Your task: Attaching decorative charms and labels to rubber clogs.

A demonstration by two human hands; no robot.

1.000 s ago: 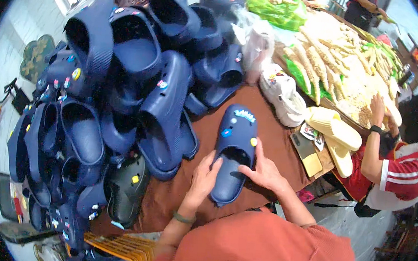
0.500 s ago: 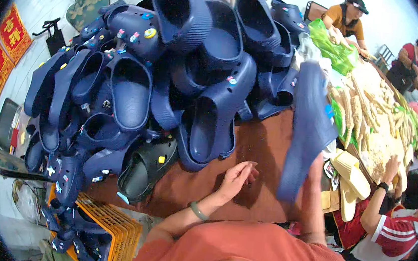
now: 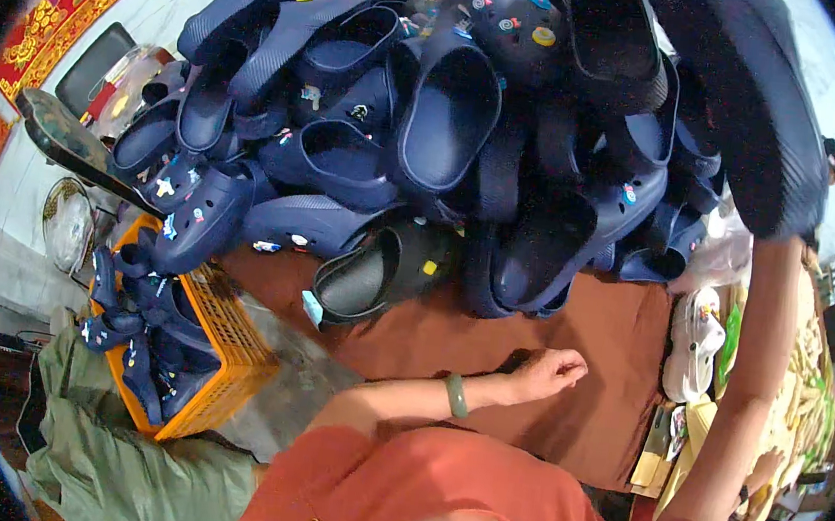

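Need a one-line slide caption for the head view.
Right hand lifts a navy clog above a heap of clogs; left hand rests on the brown tablecloth.

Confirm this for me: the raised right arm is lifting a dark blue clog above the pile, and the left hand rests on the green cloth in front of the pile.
Not quite. The cloth under the left hand is brown, not green, as the head view shows. The rest stands: the raised right arm lifts a dark blue clog above the pile.
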